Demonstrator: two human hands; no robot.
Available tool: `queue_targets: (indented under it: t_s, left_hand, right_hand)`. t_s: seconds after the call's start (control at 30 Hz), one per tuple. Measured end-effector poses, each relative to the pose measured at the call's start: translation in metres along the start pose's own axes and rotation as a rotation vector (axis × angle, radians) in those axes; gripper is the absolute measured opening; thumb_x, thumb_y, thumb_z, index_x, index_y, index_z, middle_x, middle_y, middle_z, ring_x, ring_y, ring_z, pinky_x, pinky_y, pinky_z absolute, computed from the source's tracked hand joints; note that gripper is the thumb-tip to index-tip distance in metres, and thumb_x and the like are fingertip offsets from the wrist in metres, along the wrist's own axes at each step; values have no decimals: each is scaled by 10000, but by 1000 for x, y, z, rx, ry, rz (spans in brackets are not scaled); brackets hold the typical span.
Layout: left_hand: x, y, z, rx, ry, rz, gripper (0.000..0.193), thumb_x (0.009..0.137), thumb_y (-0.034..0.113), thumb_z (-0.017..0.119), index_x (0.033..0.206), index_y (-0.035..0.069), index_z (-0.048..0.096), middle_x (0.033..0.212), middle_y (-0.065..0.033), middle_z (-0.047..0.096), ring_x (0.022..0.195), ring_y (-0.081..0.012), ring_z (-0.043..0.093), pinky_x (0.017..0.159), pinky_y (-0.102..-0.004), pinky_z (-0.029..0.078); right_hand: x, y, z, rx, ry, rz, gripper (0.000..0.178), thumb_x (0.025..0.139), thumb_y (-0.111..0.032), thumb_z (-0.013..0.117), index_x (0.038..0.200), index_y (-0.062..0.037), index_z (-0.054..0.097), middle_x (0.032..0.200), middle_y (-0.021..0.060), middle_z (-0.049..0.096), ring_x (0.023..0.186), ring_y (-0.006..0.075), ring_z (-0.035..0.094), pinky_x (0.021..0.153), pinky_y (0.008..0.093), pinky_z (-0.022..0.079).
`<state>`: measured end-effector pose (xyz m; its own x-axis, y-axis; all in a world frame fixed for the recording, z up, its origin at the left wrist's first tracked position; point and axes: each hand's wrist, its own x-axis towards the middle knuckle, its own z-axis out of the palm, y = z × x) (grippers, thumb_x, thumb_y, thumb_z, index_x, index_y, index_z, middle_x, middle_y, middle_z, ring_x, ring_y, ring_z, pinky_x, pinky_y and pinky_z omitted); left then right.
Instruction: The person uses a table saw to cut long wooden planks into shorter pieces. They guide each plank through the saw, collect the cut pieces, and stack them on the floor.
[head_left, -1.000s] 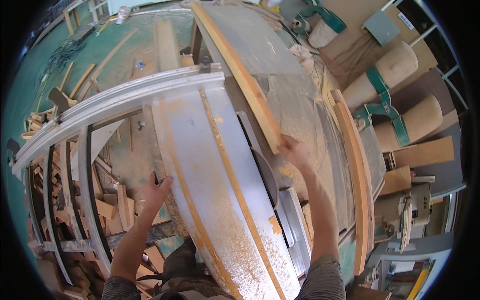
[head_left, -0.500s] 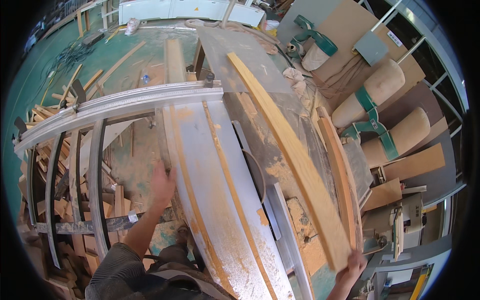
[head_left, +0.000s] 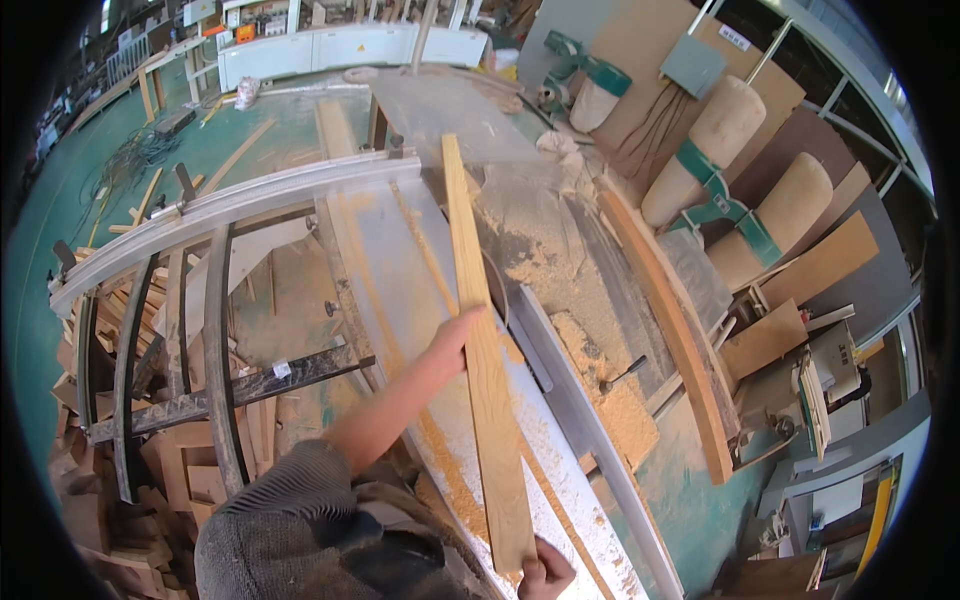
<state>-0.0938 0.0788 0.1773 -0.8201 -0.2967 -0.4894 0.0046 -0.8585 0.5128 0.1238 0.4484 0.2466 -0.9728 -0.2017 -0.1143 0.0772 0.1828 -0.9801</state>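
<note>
A long, pale wooden board (head_left: 490, 430) lies lengthwise over the sawdust-strewn saw table (head_left: 420, 330). My left hand (head_left: 462, 336) grips it around the middle, from its left edge. At the near end, the fingers of my right hand (head_left: 546, 572) are closed on the board's corner. Just right of the board's middle, the round saw blade (head_left: 497, 283) shows in part; the board hides the rest. To the right of the blade runs a metal rip fence (head_left: 590, 430).
A metal crosscut fence (head_left: 240, 213) spans the far left, above a dark slatted frame (head_left: 215, 370). Offcuts (head_left: 190, 465) are piled beneath. A thick orange-brown beam (head_left: 670, 345) lies at the right, near a black-handled lever (head_left: 625, 375). Dust collector bags (head_left: 795, 205) stand behind.
The board has come left from the right side to over the saw table. My left hand has moved from the table's left edge onto it; my right hand still holds its near end.
</note>
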Motion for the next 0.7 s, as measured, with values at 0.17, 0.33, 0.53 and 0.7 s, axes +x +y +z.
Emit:
queue_targets:
  t_s: [0.17,0.33,0.53,0.7]
  left_hand:
    - [-78,-39,-9,-92,-95,102,393,924,274,708,1196,19,580,1006,-167,684,883,-259,689,739,-406,586]
    - [-171,-23,-34,-104,31,386,381,881,168,754,1179,-10,597,979,-136,695,865,-219,692,742,-381,594]
    - [-273,19,-98,-73,141,716,320,910,186,725,1135,3,588,955,-114,694,819,-178,682,703,-352,579]
    - [-335,39,-147,-216,310,808,331,943,243,712,1125,6,569,938,-114,678,794,-180,684,595,-317,558]
  right_hand:
    - [-60,40,-69,-127,52,-10,435,915,-259,669,1205,64,688,1120,167,724,1062,265,648,966,391,497]
    - [-56,64,-85,-146,-154,110,446,937,-170,645,1314,66,615,1158,154,701,1034,231,650,912,354,511]
    - [-20,83,-53,-282,-635,219,443,976,-233,667,1277,86,603,900,80,670,775,158,621,724,308,512]
    - [10,76,-11,-363,-825,170,412,966,-239,654,1246,63,631,845,64,648,739,153,585,685,310,490]
